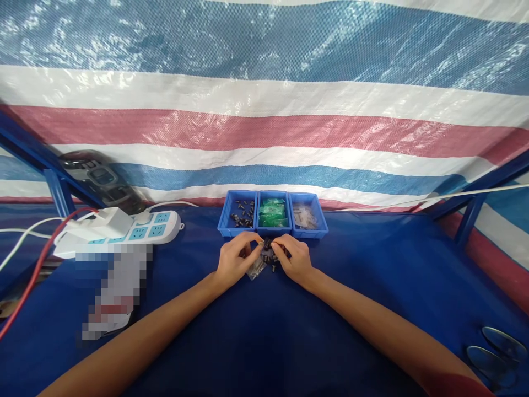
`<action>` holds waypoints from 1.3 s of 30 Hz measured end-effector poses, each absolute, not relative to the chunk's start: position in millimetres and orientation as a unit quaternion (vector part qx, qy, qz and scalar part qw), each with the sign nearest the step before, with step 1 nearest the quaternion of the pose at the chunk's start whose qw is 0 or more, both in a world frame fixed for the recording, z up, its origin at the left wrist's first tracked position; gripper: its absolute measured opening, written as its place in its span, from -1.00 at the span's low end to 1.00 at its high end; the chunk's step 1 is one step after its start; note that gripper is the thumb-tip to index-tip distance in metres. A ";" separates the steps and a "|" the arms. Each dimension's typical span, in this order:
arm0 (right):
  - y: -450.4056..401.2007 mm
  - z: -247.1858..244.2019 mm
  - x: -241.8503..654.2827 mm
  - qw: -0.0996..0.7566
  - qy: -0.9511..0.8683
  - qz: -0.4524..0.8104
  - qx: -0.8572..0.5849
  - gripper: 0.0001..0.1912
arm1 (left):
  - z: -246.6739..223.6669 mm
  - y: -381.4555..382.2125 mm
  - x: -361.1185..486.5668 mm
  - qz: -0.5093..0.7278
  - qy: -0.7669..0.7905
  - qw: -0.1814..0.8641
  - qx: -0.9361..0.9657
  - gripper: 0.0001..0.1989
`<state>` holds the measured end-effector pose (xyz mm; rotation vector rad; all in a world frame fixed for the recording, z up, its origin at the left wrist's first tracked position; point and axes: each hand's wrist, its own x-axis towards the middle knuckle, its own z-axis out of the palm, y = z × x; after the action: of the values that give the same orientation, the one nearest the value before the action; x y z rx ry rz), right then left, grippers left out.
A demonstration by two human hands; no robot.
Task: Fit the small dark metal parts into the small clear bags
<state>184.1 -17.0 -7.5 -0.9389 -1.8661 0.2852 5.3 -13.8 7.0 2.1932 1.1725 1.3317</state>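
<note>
"Blue worktop (pixel 392 251), seen from the head camera. Where to find the hands?"

"At centre, just in front of a row of bins. Left hand (pixel 237 258) and right hand (pixel 295 259) near each other, a narrow gap between, thumb and forefinger of each drawn close at a small heap of dark screws (pixel 273 268)."

"Clamped on a piece?"

"Impossible to tell at this size. Lying on the worktop between the two: the heap, with a clear bag (pixel 257 269) beside it, just below the left fingertips."

"And behind?"

"Side by side, all blue: left bin (pixel 233 231), scattered with loose screws (pixel 244 218); middle bin (pixel 273 231), filled with green packets (pixel 273 212); right bin (pixel 311 234), holding clear packets (pixel 305 216)."

"Farther out?"

"To the left, a white power strip (pixel 167 234) with white adapters (pixel 111 221) plugged in, and a red cable (pixel 39 267) trailing past. Near the lower right corner, glasses (pixel 483 361). Across the back, striped sheeting (pixel 264 132) in blue, white and red."
</note>
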 end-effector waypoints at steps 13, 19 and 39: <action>-15.2 -9.9 186.3 0.491 -0.776 0.121 -0.377 -0.81 | 1.6 -14.6 5.9 0.480 0.377 0.132 0.781 -0.92; -13.6 -12.4 186.5 0.498 -0.773 0.127 -0.372 -0.82 | 4.8 -12.4 7.7 0.465 0.384 0.128 0.787 -0.92; -16.0 -9.3 184.8 0.505 -0.771 0.140 -0.361 -0.82 | 6.5 -10.0 1.5 0.418 0.349 0.199 0.814 -0.71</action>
<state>184.8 -16.0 -9.3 -0.8718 -1.8604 0.3367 1.5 -10.0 6.5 2.2776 0.9765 1.1699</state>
